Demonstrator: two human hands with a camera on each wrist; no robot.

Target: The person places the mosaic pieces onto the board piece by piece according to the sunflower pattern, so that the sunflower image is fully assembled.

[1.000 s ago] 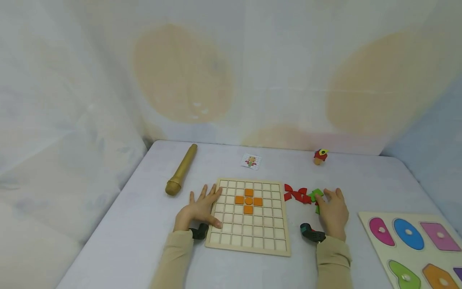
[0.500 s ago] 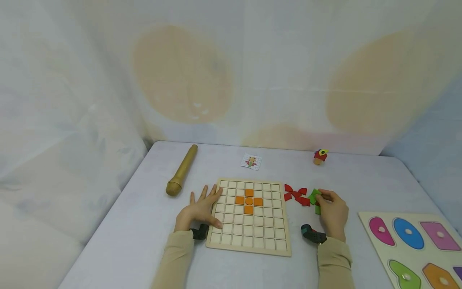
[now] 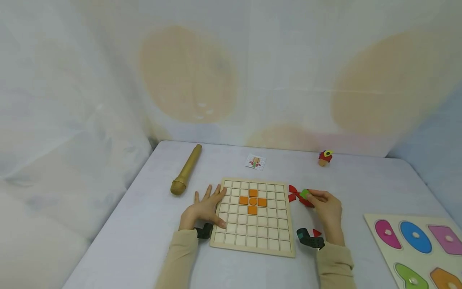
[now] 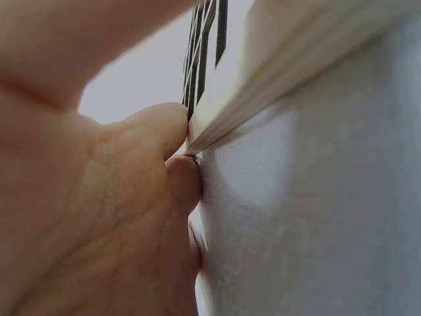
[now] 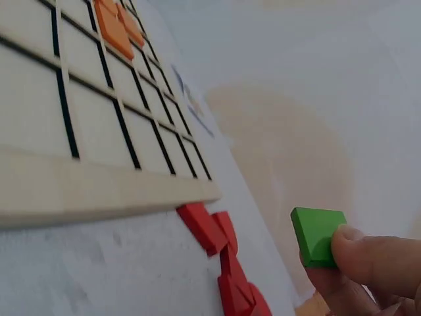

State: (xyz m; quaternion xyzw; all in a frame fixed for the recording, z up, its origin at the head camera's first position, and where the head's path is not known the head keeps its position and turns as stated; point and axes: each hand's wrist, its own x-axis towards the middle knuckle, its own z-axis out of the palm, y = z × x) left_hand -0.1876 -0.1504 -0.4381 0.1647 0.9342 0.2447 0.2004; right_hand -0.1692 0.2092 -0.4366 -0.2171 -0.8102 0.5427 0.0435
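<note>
Right hand (image 3: 329, 208) pinches a square green tile (image 3: 304, 193), right of centre in the head frame. The grid board (image 3: 262, 231) lies leftward, lower centre; left hand (image 3: 203, 209), fingers spread, rests at its left edge.

Over the grid board (image 3: 263, 231), free room along the right side, left fingers (image 3: 221, 194) in the way at left.
</note>
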